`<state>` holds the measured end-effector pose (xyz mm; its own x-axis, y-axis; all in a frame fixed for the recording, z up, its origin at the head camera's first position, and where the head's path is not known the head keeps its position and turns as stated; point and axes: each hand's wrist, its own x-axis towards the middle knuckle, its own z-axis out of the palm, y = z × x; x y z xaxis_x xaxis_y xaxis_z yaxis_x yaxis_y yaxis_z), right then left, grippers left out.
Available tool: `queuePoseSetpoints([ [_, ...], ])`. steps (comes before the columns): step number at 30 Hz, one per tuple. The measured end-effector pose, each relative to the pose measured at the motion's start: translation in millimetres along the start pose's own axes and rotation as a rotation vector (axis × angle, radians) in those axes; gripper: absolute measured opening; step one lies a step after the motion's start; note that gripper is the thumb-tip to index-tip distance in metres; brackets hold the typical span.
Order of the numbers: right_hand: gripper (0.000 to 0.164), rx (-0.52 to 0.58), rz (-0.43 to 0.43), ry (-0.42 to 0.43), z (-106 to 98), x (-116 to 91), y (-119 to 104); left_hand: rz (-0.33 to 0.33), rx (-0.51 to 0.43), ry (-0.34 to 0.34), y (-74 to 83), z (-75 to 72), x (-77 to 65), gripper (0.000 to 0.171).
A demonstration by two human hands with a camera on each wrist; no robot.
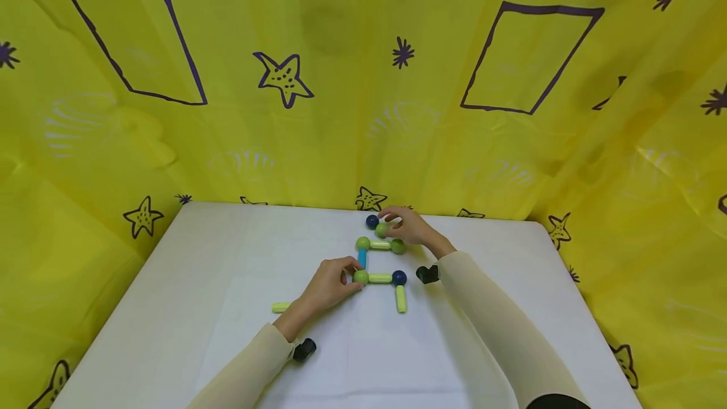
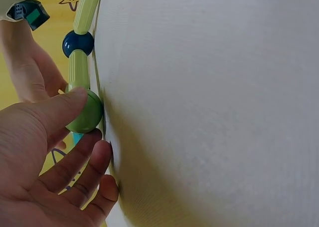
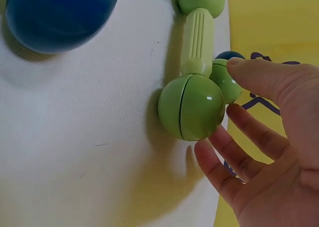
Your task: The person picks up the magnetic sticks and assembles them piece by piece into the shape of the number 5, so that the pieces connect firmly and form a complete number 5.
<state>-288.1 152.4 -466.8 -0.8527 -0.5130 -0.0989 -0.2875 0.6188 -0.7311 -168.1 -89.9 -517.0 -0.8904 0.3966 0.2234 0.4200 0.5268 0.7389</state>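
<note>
A structure of magnetic balls and rods lies on the table. My left hand grips its green corner ball with thumb and fingers. From that ball, a blue rod runs back to another green ball, and a yellow-green rod runs right to a dark blue ball. A further yellow-green rod points toward the front. At the back, a yellow-green rod ends in a green ball. My right hand pinches a loose green ball just behind it.
Beside the pinched ball is a dark blue ball near the table's back edge. A yellow-green rod lies left of the structure, partly behind the left wrist. Yellow patterned cloth surrounds the white table.
</note>
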Motion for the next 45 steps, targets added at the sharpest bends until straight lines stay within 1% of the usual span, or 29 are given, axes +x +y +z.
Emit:
queuePoseSetpoints([
  [5, 0.037, -0.014, 0.02, -0.01, 1.6, 2.3, 1.6, 0.005, 0.003, 0.001, 1.2, -0.3, 0.1, 0.025],
  [13, 0.033, -0.024, -0.007, -0.008, 1.9, 2.9, 1.0, 0.003, 0.008, 0.003, 2.4, -0.8, 0.0, 0.025],
  [18, 0.03, -0.042, 0.002, 0.006, 3.2, 2.7, 0.1, 0.009, 0.005, 0.006, 3.1, -0.8, 0.3, 0.025],
  [24, 0.03, -0.067, 0.003, 0.021, 4.4, 2.3, -2.0, 0.001, 0.004, 0.002, 3.7, -1.2, 0.2, 0.025],
  [30, 0.03, -0.066, 0.008, 0.024, 4.9, 2.8, -0.7, -0.002, 0.008, 0.002, 4.2, -1.3, 0.2, 0.025],
  [36, 0.03, -0.081, -0.014, 0.024, 3.6, 3.8, 0.0, 0.004, 0.011, 0.005, 4.2, -1.3, 0.4, 0.025],
  [45, 0.031, -0.131, -0.026, 0.01, -5.0, -1.3, -3.8, -0.004, 0.01, 0.0, 2.4, -0.4, -0.6, 0.025],
])
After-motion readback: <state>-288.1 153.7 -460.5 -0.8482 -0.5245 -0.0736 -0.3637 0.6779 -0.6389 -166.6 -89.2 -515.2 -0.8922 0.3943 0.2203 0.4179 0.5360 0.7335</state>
